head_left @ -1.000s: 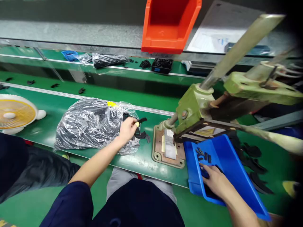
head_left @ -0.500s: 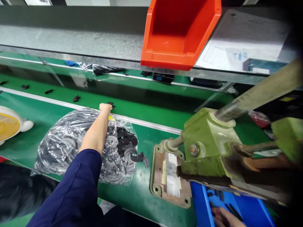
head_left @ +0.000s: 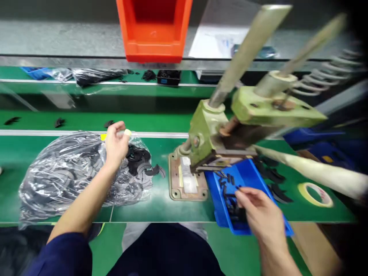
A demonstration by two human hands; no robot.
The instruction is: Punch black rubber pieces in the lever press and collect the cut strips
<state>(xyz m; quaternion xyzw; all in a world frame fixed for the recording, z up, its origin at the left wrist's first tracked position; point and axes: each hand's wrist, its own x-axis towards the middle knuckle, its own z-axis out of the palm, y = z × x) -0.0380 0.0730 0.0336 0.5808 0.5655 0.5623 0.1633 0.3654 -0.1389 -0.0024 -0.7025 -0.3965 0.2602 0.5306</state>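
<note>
My left hand (head_left: pixel 116 145) hovers over the clear plastic bag (head_left: pixel 66 172), its fingers apart and nothing visible between them; a pale yellow cover sits on one fingertip. Just behind it, a black curved part (head_left: pixel 109 123) lies on the green strip. Dark curved pieces (head_left: pixel 139 159) spill from the bag's right end. Over the blue bin (head_left: pixel 214 193), my right hand (head_left: pixel 264 212) pinches a small black piece (head_left: pixel 238 188), somewhat blurred. More small black strips (head_left: pixel 230 191) lie in that bin. Between my hands stands a green hand press (head_left: pixel 207 134) with a metal base plate (head_left: pixel 188 182).
An orange bin (head_left: pixel 155 38) overhangs the shelf edge above. Other black curved parts (head_left: pixel 59 122) lie spaced along the strip at left. A tape roll (head_left: pixel 315 194) and dark curved pieces (head_left: pixel 277 184) lie right of the blue bin. The press's long lever (head_left: pixel 310 168) reaches out rightward.
My left hand has let go of the black curved part on the strip and drawn back over the bag. My right hand has risen from inside the blue bin with a small piece. The view has turned right.
</note>
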